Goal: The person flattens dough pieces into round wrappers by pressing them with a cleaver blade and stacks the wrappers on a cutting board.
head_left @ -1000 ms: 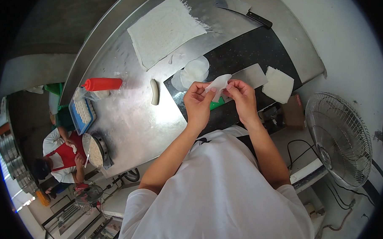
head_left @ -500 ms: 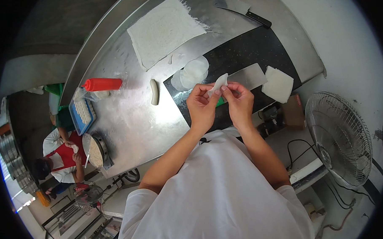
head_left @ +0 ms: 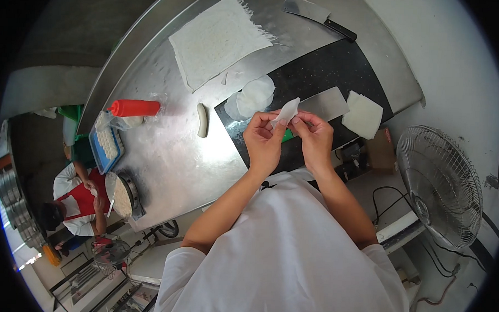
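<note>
Between my two hands is a thin white dough wrapper (head_left: pixel 288 111), standing up in a pointed shape above the black board. My left hand (head_left: pixel 265 139) pinches its lower left side, thumb against fingers. On the other side, my right hand (head_left: pixel 314 137) has thumb and fingertips closed at the wrapper's lower right edge. Beneath the hands lies a flat metal blade (head_left: pixel 329 104) with a green handle (head_left: pixel 287 135), partly covered by the fingers. Several round white wrappers (head_left: pixel 254 95) overlap on the board's left side, just beyond my left hand.
A black board (head_left: pixel 332 68) rests on the steel table (head_left: pixel 169 169). Around it are a folded white cloth (head_left: pixel 362 115), a larger cloth (head_left: pixel 218 42), a cleaver (head_left: pixel 320 18), a dough roll (head_left: pixel 202 120) and a red bottle (head_left: pixel 134 108). A fan (head_left: pixel 441 184) stands right; a co-worker (head_left: pixel 83 199) works left.
The view has shifted slightly. Both hands stay pinched on the wrapper, whose upper tip leans a little more to the right. The co-worker's hands have moved slightly.
</note>
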`<state>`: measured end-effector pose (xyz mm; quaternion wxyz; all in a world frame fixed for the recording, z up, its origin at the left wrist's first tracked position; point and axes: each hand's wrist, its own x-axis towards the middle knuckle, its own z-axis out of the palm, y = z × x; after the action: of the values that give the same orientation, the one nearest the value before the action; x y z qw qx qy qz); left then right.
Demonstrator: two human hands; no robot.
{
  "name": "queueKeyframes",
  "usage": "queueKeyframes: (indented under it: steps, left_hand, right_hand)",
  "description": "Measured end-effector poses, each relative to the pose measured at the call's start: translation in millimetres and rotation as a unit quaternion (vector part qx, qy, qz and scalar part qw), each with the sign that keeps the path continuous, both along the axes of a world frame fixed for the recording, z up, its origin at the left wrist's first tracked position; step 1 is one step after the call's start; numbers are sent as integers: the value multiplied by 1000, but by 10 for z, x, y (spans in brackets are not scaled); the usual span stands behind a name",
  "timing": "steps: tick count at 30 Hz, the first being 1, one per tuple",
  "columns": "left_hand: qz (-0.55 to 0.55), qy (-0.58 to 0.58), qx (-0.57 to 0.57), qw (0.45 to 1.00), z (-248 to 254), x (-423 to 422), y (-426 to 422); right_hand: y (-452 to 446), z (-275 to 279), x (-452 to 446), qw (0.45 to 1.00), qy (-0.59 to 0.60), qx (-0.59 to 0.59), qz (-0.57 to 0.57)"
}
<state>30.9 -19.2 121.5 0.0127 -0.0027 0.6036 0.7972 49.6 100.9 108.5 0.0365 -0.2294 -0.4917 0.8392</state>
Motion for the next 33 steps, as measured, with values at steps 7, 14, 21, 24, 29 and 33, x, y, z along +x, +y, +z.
queueKeyframes:
  steps: [7,14,21,24,29,33]
  left_hand:
    - [6,7,-7,1000,7,9,9]
    - [12,-5,-8,1000,43,1,8]
    - [10,-10,-28,999,38,-6,-19]
    - [22,-8,-18,1000,65,-7,9]
    - [33,-13,-9,999,82,-8,19]
    - [42,-13,18,999,77,-20,21]
  right_hand:
    - [-50,-3,-9,1000,-12,27,4]
    - [-46,-14,-21,1000,2,1,7]
    - [-37,-41,-21,1000,-9,11,20]
    - [-39,-36,-3,1000,8,-6,12]
    - [-61,25,-15,1000,3,25,9]
    - [31,-59,-4,999,6,3,35]
